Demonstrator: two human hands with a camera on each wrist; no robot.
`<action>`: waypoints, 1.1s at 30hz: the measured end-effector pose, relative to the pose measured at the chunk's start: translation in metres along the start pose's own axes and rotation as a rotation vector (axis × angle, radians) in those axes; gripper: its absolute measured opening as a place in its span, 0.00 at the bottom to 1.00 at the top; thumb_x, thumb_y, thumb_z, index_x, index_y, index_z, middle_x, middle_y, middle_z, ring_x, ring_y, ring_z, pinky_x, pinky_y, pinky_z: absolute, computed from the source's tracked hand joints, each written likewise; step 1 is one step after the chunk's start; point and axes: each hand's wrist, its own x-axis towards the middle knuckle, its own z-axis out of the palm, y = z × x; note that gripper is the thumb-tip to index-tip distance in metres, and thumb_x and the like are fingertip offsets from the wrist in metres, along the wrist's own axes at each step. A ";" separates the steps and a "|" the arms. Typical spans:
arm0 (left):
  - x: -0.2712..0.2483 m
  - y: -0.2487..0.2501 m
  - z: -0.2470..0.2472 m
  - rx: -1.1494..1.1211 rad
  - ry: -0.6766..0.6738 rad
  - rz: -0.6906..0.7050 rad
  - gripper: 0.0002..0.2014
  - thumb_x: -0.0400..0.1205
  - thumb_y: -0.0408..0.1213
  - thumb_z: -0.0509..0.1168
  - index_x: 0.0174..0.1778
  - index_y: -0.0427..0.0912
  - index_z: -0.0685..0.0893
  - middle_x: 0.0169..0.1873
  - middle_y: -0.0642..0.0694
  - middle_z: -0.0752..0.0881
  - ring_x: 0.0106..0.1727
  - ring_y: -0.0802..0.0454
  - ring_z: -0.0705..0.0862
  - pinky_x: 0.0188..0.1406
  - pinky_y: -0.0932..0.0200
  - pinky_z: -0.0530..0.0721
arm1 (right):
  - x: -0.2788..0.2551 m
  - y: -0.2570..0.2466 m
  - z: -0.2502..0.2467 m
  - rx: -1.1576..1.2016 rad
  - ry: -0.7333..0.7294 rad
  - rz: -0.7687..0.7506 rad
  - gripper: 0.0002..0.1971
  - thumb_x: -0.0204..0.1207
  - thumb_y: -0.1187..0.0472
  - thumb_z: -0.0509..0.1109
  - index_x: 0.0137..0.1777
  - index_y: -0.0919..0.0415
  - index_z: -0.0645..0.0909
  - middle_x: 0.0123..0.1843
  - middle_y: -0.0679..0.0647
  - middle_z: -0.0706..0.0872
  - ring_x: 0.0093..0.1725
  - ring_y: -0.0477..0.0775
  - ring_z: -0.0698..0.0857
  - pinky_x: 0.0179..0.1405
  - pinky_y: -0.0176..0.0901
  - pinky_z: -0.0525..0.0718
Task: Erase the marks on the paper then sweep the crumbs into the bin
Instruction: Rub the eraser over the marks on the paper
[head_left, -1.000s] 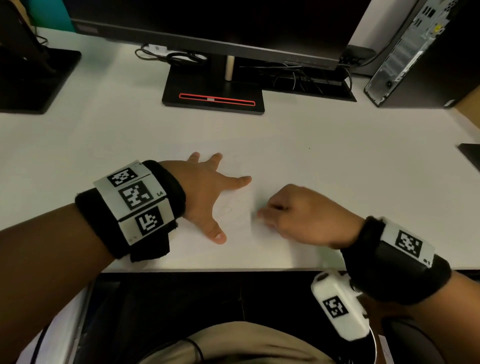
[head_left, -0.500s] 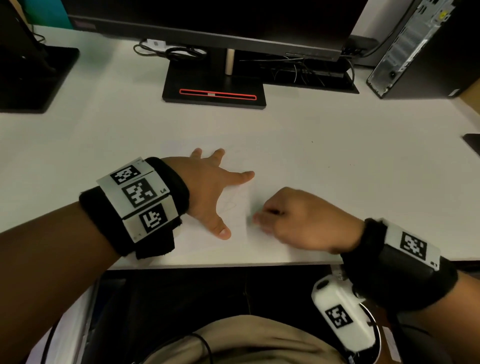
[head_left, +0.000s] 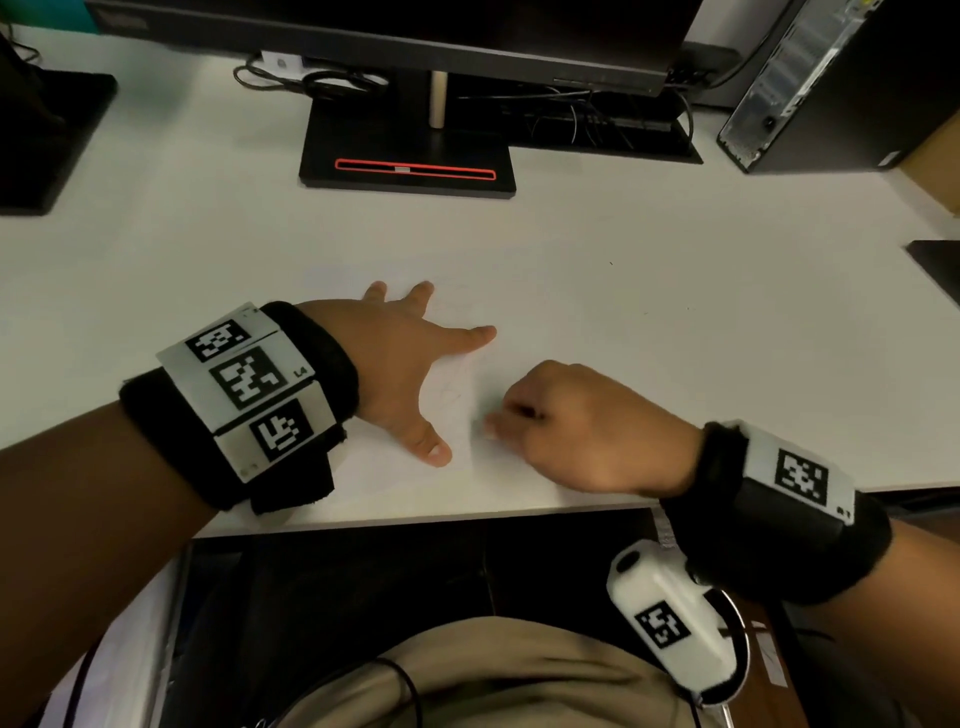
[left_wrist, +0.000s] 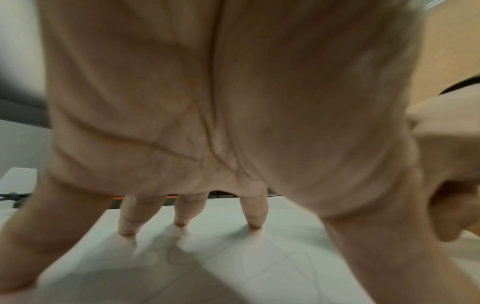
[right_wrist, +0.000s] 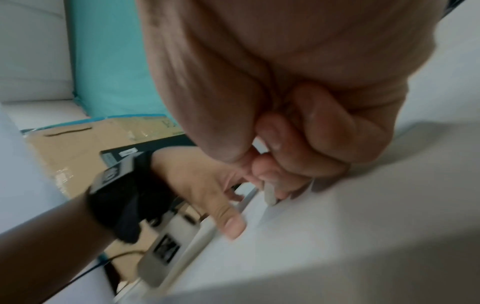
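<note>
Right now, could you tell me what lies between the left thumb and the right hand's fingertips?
In the head view, only bare white paper with faint pencil marks lies between the left hand and right hand.

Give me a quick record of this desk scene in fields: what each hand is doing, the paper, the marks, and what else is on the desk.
left hand: spread flat, fingers straight, pressing the paper down
right hand: fingers curled, pinching a small white eraser whose tip touches the paper
paper: white sheet flat on the desk, near its front edge
marks: faint pencil lines between the two hands
desk: white; monitor stand at the back
bin: not in view
</note>
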 end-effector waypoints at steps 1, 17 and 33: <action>0.000 0.000 0.000 -0.006 -0.001 0.000 0.61 0.61 0.74 0.75 0.76 0.83 0.32 0.86 0.49 0.29 0.86 0.34 0.33 0.81 0.29 0.59 | 0.003 0.003 -0.004 0.011 0.012 0.018 0.25 0.86 0.53 0.64 0.27 0.61 0.71 0.23 0.51 0.72 0.24 0.48 0.71 0.24 0.36 0.65; -0.001 0.000 0.000 -0.023 0.001 0.011 0.62 0.61 0.73 0.75 0.77 0.83 0.33 0.86 0.49 0.29 0.86 0.34 0.33 0.81 0.29 0.60 | 0.014 0.013 -0.014 0.028 0.008 0.028 0.24 0.86 0.52 0.64 0.34 0.70 0.79 0.26 0.53 0.76 0.23 0.47 0.70 0.23 0.35 0.69; -0.001 0.000 -0.001 -0.020 -0.011 0.008 0.62 0.62 0.72 0.76 0.76 0.84 0.32 0.85 0.50 0.28 0.86 0.35 0.31 0.81 0.28 0.60 | 0.024 0.013 -0.026 0.036 -0.084 0.008 0.23 0.85 0.52 0.65 0.34 0.71 0.78 0.24 0.52 0.76 0.24 0.49 0.71 0.28 0.43 0.73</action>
